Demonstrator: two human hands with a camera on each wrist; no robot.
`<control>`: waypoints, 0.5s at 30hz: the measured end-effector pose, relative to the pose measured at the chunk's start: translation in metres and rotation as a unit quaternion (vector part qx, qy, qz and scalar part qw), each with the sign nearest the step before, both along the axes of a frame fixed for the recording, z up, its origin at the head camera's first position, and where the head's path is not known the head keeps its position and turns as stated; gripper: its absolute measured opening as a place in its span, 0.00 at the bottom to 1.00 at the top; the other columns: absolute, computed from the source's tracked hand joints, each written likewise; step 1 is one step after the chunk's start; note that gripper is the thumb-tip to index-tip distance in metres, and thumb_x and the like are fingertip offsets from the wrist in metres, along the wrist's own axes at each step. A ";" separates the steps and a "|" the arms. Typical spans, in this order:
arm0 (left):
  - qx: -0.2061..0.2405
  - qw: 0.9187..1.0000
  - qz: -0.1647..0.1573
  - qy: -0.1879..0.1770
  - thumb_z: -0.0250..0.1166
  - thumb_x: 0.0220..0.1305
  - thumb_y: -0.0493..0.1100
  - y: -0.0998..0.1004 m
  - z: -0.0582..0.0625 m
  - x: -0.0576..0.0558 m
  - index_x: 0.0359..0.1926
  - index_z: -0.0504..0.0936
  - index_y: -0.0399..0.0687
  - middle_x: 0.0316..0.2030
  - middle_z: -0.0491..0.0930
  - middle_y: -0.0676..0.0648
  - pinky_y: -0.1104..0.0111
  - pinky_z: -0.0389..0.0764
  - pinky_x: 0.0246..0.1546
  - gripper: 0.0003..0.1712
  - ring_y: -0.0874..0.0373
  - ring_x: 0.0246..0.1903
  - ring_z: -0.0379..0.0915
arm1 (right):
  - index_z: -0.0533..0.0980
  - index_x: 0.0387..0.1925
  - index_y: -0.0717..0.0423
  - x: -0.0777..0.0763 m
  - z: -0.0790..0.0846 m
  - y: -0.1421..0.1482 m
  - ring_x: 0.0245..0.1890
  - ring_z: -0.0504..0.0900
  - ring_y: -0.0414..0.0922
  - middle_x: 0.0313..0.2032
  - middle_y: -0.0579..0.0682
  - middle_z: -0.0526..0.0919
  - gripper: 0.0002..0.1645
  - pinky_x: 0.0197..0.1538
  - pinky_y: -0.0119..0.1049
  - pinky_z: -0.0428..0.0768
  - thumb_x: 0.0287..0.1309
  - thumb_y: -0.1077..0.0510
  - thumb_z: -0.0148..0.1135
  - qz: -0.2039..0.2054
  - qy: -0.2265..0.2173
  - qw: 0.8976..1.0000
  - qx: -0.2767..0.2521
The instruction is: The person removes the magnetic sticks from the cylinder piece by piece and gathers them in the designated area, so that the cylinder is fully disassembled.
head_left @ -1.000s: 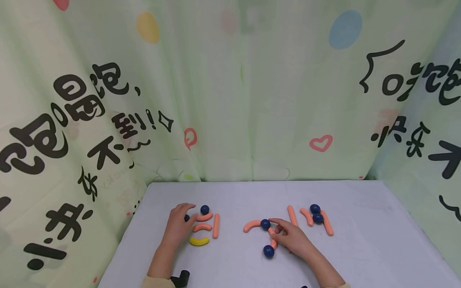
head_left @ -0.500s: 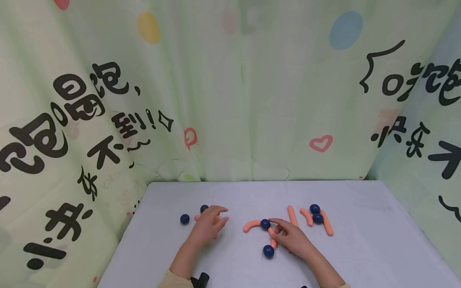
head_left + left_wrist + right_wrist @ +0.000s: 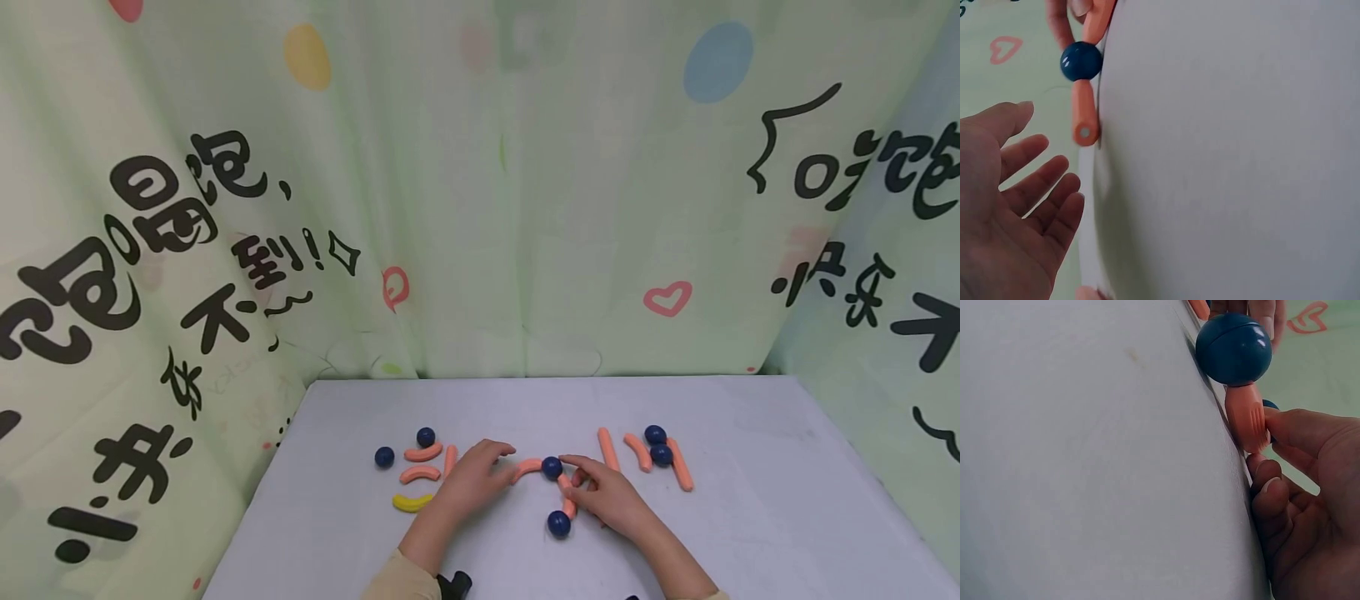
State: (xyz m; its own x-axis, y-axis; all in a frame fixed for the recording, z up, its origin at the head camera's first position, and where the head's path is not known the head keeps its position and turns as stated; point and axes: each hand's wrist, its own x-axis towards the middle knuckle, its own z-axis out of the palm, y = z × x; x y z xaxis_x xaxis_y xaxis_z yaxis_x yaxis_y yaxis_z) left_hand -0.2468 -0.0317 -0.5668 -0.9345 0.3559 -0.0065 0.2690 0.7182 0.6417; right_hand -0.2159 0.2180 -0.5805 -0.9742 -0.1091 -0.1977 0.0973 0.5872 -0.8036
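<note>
A chain of orange sticks and navy balls lies near the table's middle. It has a curved orange stick (image 3: 529, 467), a navy ball (image 3: 552, 467), a straight orange stick (image 3: 1247, 417) and a lower navy ball (image 3: 558, 524). My right hand (image 3: 611, 498) pinches the straight stick between thumb and curled fingers. To the left of the chain, my left hand (image 3: 474, 482) has its fingers spread, holding nothing. In the left wrist view its fingertips are apart from the curved stick, whose free end shows a round grey spot.
Left on the white table (image 3: 480, 562) lie two navy balls (image 3: 385, 457), curved orange sticks (image 3: 420, 474), a partly hidden straight one (image 3: 450, 460) and a yellow curved stick (image 3: 411, 503). At the right are more orange sticks (image 3: 681, 465) and two navy balls (image 3: 656, 435). Curtain (image 3: 525, 208) hangs behind.
My left hand has moved right, from the left group of pieces across to the curved stick of the chain. The right hand and the chain have stayed in place.
</note>
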 end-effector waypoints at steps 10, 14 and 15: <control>-0.039 0.998 -0.032 0.033 0.64 0.66 0.57 0.023 -0.009 -0.007 0.57 0.81 0.55 0.47 0.81 0.53 0.66 0.77 0.46 0.22 0.61 0.44 0.74 | 0.74 0.63 0.40 0.002 0.001 0.001 0.14 0.67 0.41 0.37 0.45 0.78 0.30 0.15 0.33 0.68 0.59 0.49 0.69 0.007 0.011 1.000 -0.009; -0.066 0.996 -0.034 0.049 0.65 0.65 0.58 0.027 -0.012 -0.009 0.57 0.81 0.58 0.48 0.81 0.55 0.68 0.77 0.46 0.22 0.61 0.45 0.74 | 0.74 0.63 0.40 0.002 0.001 0.002 0.14 0.67 0.41 0.37 0.45 0.78 0.30 0.16 0.33 0.68 0.59 0.48 0.69 0.005 0.005 1.000 -0.012; -0.067 0.996 -0.035 0.054 0.65 0.65 0.58 0.028 -0.012 -0.009 0.56 0.81 0.58 0.48 0.81 0.55 0.68 0.77 0.46 0.22 0.61 0.45 0.74 | 0.74 0.63 0.40 0.002 0.001 0.002 0.14 0.67 0.42 0.37 0.45 0.78 0.30 0.16 0.33 0.68 0.59 0.48 0.69 0.004 0.004 1.000 -0.012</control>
State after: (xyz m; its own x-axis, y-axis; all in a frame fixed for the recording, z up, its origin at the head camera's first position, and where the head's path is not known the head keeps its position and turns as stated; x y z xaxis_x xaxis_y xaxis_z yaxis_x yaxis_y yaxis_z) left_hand -0.2559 -0.0036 -0.5790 -0.9053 0.4228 0.0400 0.3833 0.7730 0.5055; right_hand -0.2143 0.2199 -0.5796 -0.9746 -0.1220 -0.1877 0.0865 0.5680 -0.8184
